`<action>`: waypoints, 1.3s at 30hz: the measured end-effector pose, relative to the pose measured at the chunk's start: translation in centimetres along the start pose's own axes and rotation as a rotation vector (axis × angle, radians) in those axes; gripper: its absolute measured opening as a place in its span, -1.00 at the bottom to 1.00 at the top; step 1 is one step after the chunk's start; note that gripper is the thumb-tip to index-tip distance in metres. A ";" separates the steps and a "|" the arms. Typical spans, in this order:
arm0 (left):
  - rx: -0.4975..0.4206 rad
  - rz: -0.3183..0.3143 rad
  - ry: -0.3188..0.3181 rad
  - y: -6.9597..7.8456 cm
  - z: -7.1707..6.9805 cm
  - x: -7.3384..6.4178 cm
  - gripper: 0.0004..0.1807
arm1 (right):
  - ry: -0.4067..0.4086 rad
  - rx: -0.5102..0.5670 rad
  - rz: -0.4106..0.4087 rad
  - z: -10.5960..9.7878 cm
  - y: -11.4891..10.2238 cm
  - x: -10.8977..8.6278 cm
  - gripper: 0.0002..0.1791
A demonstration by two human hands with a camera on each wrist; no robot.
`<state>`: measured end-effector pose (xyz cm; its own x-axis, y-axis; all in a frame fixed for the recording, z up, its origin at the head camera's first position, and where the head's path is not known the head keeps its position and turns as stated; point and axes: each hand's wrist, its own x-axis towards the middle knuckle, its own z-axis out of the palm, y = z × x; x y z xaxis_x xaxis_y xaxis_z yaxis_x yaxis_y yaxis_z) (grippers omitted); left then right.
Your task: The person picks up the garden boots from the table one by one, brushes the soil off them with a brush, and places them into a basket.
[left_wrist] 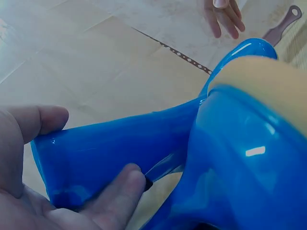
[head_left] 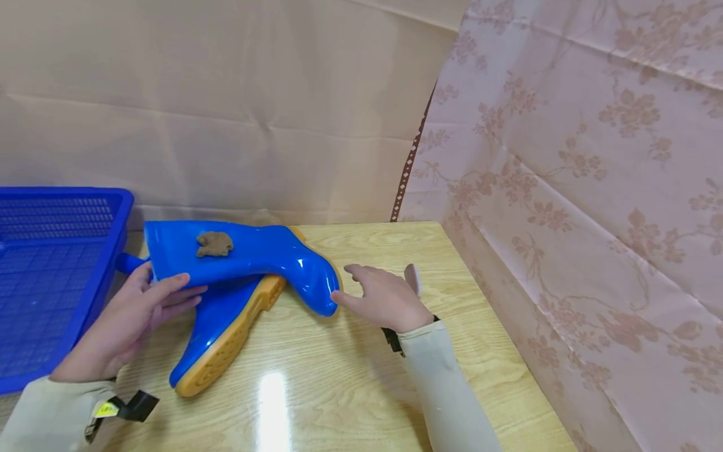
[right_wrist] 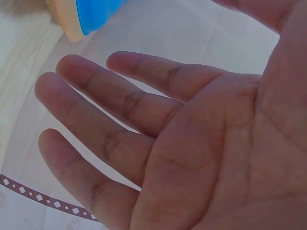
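A glossy blue rain boot lies on its side, its shaft toward the left and its toe toward the right. A brown mud-like lump sits on the shaft. My left hand grips this boot by the open end of its shaft, thumb on one side and fingers on the other. Under it lies a second blue rain boot, its tan sole turned outward. Just off the upper boot's toe, my right hand is held with fingers spread, palm bare in the right wrist view.
A brush lies behind my right hand; its handle has a hole at the end. At the left stands a blue plastic basket. A beige cloth hangs behind the wooden table, and a floral cloth hangs at the right.
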<state>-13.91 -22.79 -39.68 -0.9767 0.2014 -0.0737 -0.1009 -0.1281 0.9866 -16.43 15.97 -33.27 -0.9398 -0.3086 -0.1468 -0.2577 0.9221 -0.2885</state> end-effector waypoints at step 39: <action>0.415 0.280 0.097 0.0 -0.6 -0.4 -0.08 | -0.017 0.012 -0.005 -0.2 0.2 -0.1 -0.22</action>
<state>-13.68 -23.47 -39.70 -0.9707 0.1209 0.2076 0.2313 0.2369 0.9436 -16.44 16.26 -33.13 -0.9345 -0.3170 -0.1617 -0.2593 0.9177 -0.3010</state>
